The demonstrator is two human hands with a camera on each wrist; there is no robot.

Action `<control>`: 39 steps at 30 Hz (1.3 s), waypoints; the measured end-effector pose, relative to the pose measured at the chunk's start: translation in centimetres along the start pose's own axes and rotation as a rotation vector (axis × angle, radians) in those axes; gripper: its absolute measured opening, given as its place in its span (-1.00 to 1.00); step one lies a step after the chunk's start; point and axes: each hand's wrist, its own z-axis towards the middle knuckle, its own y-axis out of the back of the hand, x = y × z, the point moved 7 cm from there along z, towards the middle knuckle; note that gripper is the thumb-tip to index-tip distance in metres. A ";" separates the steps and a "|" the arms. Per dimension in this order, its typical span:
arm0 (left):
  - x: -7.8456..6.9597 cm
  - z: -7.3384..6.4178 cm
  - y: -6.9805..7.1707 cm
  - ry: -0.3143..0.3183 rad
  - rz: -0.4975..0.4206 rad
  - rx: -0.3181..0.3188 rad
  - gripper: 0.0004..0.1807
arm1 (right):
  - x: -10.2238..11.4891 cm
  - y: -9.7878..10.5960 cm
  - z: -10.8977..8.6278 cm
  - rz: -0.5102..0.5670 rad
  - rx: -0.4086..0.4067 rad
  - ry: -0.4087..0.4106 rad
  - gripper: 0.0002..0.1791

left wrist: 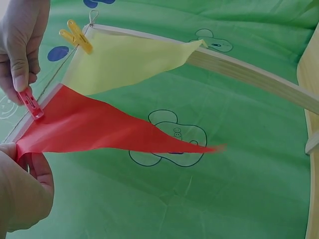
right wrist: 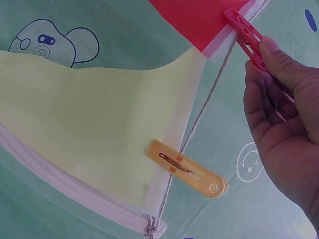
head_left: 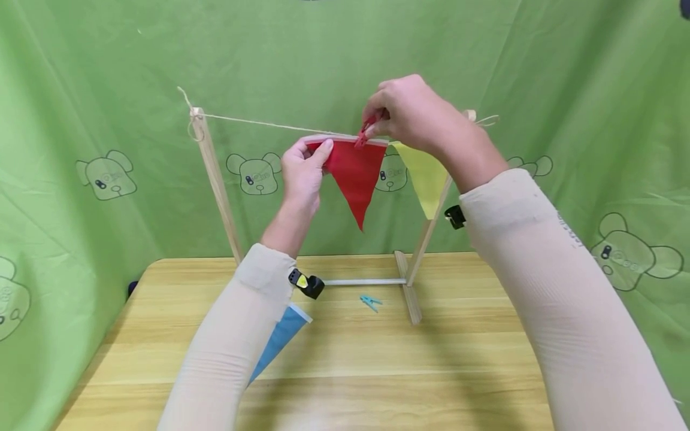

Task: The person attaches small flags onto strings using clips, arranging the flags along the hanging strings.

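A red triangular pennant [head_left: 358, 173] hangs point down at the string [head_left: 269, 124], its white top band along the line. Between thumb and fingers, my left hand [head_left: 304, 170] pinches the pennant's left top corner. My right hand [head_left: 404, 111] pinches a red clothespin [right wrist: 244, 37] by its handle end, and the clothespin's jaws lie over the white band and the string. Right of it hangs a yellow pennant [head_left: 423, 173], with a yellow-orange clothespin [right wrist: 187, 168] on its band near the post, seen in both wrist views.
Two wooden posts [head_left: 215, 179] hold the string, joined low by a white crossbar [head_left: 366, 281]. On the wooden table [head_left: 458, 359] lie a blue clothespin [head_left: 370, 302] and a blue pennant [head_left: 283, 335], partly hidden by my left sleeve. Green printed cloth [head_left: 323, 54] surrounds the table.
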 end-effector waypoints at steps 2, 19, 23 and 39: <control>0.1 0.0 0.0 0.000 -0.004 0.002 -0.83 | 0.0 -0.1 0.0 0.002 0.004 0.000 -0.85; 0.4 0.2 0.4 0.014 -0.006 -0.003 -0.83 | -0.2 -0.8 0.0 0.037 0.074 -0.031 -0.77; 0.5 0.2 0.5 0.021 -0.014 0.001 -0.82 | -0.4 -1.2 -0.1 0.071 0.098 -0.066 -0.76; 0.3 0.3 0.7 0.001 -0.016 0.029 -0.84 | -1.7 -2.2 -0.5 0.210 0.032 -0.123 -0.63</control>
